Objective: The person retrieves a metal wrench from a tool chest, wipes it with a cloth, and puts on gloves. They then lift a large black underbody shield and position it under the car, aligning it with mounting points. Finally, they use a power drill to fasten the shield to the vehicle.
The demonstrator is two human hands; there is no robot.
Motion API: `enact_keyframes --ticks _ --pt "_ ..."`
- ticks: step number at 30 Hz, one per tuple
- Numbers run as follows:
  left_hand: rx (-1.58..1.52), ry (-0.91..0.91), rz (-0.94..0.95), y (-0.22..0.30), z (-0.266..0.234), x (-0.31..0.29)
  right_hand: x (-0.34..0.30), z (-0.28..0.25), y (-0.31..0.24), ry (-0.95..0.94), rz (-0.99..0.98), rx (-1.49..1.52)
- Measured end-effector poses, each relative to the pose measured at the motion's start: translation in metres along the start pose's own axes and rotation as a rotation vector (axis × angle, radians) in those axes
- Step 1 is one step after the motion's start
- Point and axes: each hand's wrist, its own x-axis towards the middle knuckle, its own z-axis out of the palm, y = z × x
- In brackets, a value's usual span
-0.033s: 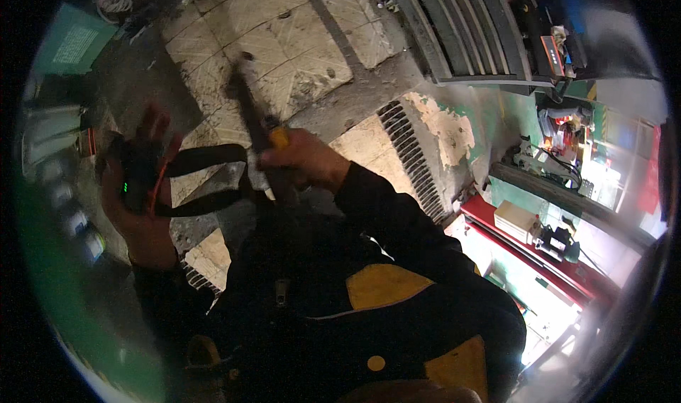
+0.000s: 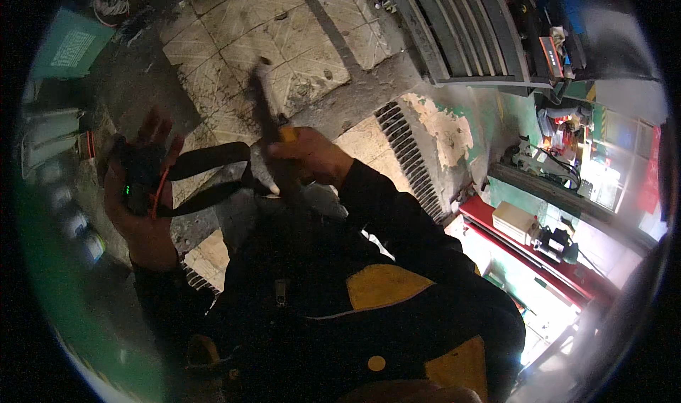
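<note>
My left hand (image 2: 145, 229) is on the left side, palm up with its fingers stretched out. It holds a dark boxy device (image 2: 131, 180) with small green lights and an orange-red strip along one side. A black strap (image 2: 209, 160) loops from the device toward the middle. My right hand (image 2: 316, 155) is closed around a long dark tool (image 2: 261, 102) with a yellow part near the fingers. The tool points up and away over the floor; blur hides its exact kind. Its lower end is lost against my dark clothing.
Worn pale floor tiles (image 2: 245, 31) lie below, with a slotted drain grate (image 2: 411, 151) to the right. A dark ribbed cabinet (image 2: 464, 31) stands at the far right. On a red bench (image 2: 567, 272) sits a beige box (image 2: 516, 222). A green panel (image 2: 67, 45) is at the far left.
My right hand and the dark tool have shifted slightly to the right, and the tool stands a little more upright. My left hand and the device have barely moved.
</note>
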Motion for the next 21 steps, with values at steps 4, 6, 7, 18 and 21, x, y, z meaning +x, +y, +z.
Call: enact_keyframes --ticks 4,6,7,18,21 --pt "0.098 -0.067 -0.063 -0.019 0.027 0.047 0.020 -0.127 0.010 0.278 0.129 0.154" --pt "0.122 -0.069 -0.099 -0.028 0.039 0.076 0.016 -0.191 0.021 0.419 0.225 0.124" --pt "0.135 -0.073 -0.113 -0.033 0.045 0.093 0.014 -0.221 0.027 0.488 0.304 0.085" --pt "0.105 -0.146 -0.560 -0.203 0.154 0.416 -0.116 -0.420 0.000 0.618 0.174 -0.112" --pt "0.168 -0.112 -0.724 -0.271 0.213 0.485 -0.141 -0.445 -0.054 0.638 0.256 -0.186"
